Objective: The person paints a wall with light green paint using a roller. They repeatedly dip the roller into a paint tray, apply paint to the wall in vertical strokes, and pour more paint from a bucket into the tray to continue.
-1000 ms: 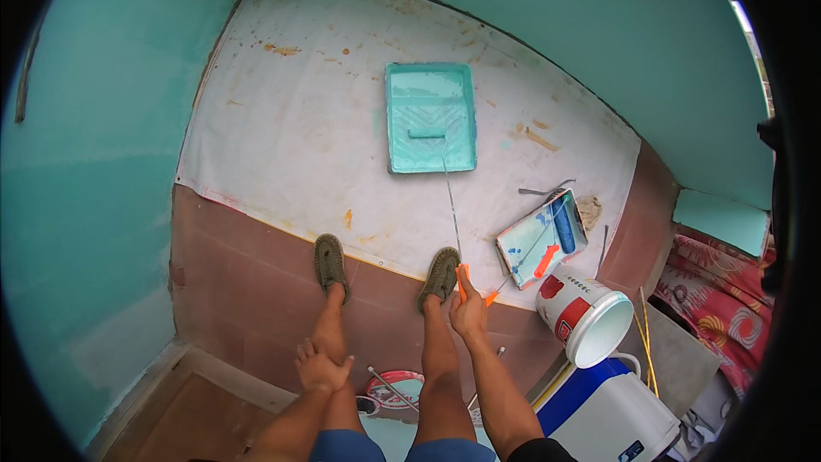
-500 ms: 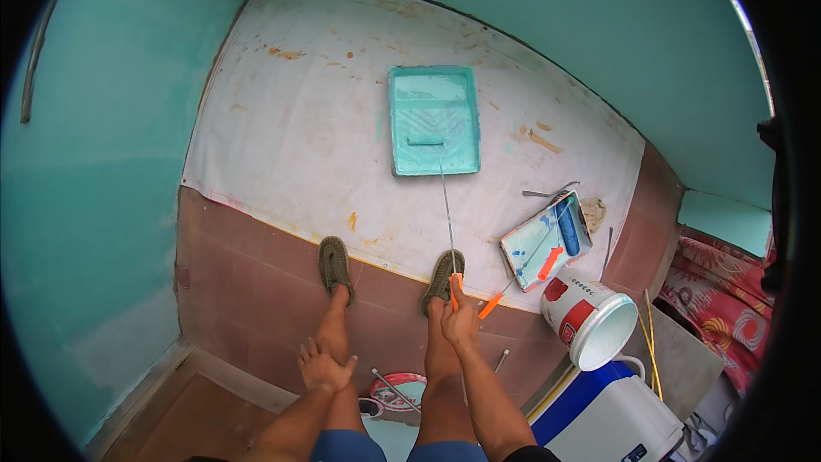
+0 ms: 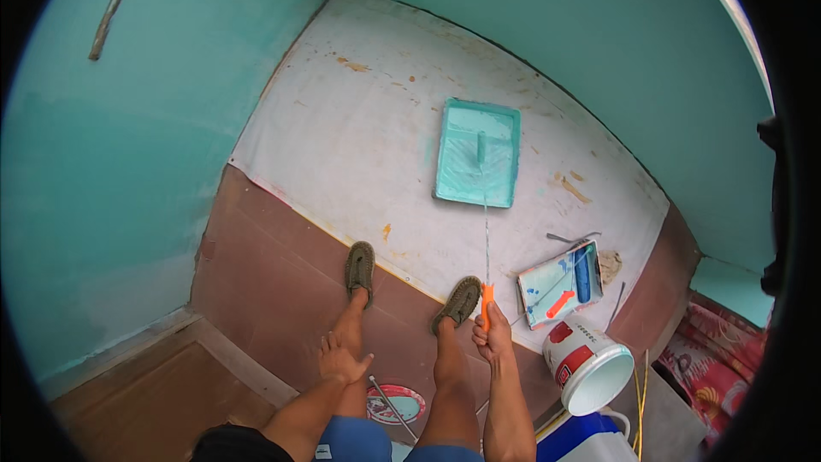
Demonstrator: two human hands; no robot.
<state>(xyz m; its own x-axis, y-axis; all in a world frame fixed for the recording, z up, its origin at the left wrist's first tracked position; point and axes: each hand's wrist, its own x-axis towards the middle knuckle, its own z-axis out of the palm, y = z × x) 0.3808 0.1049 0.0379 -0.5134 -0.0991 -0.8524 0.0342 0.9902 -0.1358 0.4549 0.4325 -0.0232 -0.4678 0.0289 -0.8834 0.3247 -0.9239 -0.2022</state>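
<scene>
My right hand (image 3: 494,338) is wrapped around the orange handle of a paint roller (image 3: 487,295). The roller's thin metal rod runs away from me to its small teal roller head, which lies over a teal paint tray (image 3: 447,197). Wet teal paint coats the tray's ribbed slope and fills its far end. On my left knee rests my left hand (image 3: 344,364), fingers spread, holding nothing.
A white drop cloth (image 3: 325,120) lies under the tray. At right are a smaller paint tray (image 3: 537,315) with a blue roller (image 3: 582,278), a white bucket (image 3: 596,376) and a cooler-like blue-and-white box (image 3: 590,443). A paint-smeared round lid (image 3: 406,395) sits between my feet. Teal walls (image 3: 154,137) enclose the corner.
The roller head has turned from lying crosswise to pointing lengthwise in the tray, and the handle stands more upright in my right hand. My view has shifted left; my left hand stays on the knee.
</scene>
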